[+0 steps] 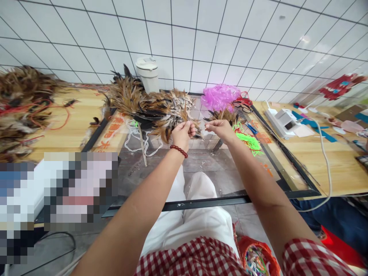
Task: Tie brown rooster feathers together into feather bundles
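The feathers (161,109) look wispy and rough, the crinkled plastic bag (220,96) glossy, the tabletop (235,174) smooth and glassy, the wall tiles (185,42) shiny.

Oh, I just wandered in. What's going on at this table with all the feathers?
A person in a red-and-white checked shirt is at a glass-topped table, working bare-handed. The left-hand grip is curled in front of a heap of brown and black feathers; the right-hand grip is pinched, close by but apart from it. Anything between the fingers is too small to make out. A white cup stands behind the feathers, and bright green string lies to the right.
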Available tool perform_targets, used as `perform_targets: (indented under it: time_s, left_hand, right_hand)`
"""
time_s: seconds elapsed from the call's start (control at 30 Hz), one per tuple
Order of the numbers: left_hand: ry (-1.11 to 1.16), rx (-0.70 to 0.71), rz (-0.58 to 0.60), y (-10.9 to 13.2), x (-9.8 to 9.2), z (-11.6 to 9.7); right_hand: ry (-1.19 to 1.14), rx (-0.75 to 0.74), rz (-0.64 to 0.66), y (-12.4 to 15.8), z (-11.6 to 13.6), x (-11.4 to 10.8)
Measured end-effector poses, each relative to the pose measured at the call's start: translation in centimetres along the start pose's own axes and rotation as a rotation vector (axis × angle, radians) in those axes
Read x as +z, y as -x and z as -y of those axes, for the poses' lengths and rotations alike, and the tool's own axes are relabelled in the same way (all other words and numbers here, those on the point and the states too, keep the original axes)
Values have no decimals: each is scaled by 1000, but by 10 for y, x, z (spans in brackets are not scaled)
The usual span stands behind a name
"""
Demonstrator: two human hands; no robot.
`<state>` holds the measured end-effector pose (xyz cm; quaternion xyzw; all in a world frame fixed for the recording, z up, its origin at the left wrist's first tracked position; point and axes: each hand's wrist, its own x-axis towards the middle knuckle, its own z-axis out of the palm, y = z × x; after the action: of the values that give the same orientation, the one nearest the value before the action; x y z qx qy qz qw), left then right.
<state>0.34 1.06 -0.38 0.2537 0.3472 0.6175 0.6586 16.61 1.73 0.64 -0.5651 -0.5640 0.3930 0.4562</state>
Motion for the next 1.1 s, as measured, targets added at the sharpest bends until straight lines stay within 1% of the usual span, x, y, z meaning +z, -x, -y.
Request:
perform_targets:
  time_s: [0.1, 0.2, 0.4, 0.53, 0.63, 0.7, 0.77, 0.83, 0.87, 1.0, 1.1]
  left_hand:
    - [-12, 4, 23, 1, 0, 0]
    - [-67, -6, 40, 1, 0, 3]
    - [-200, -51, 76, 5, 3, 6]
    - [-230, -91, 117, 6, 4, 6]
    - [-259, -81, 156, 4, 3, 7]
    - [-273, -66, 168, 3, 2, 8]
    - [-256, -26, 157, 2, 2, 8]
    - [-206, 32, 125, 2, 2, 6]
    - [-177, 59, 106, 1, 2, 5]
    - [-106, 114, 36, -1, 1, 1]
    - [-100, 117, -9, -3, 0, 1]
  right_hand:
    - [-76, -29, -49, -4, -5, 2]
    - [-70, -125, -60, -4, -6, 6]
    - [120, -328, -126, 7, 7, 14]
    - [292, -408, -174, 12, 9, 18]
    - [361, -442, -150, 13, 7, 21]
    - [351, -451, -144, 12, 5, 21]
    - [318, -433, -182, 9, 4, 20]
    - [324, -381, -210, 7, 3, 19]
    - [351, -346, -202, 6, 2, 18]
    - [513, -226, -58, 4, -2, 16]
    - [634, -242, 18, 3, -7, 17]
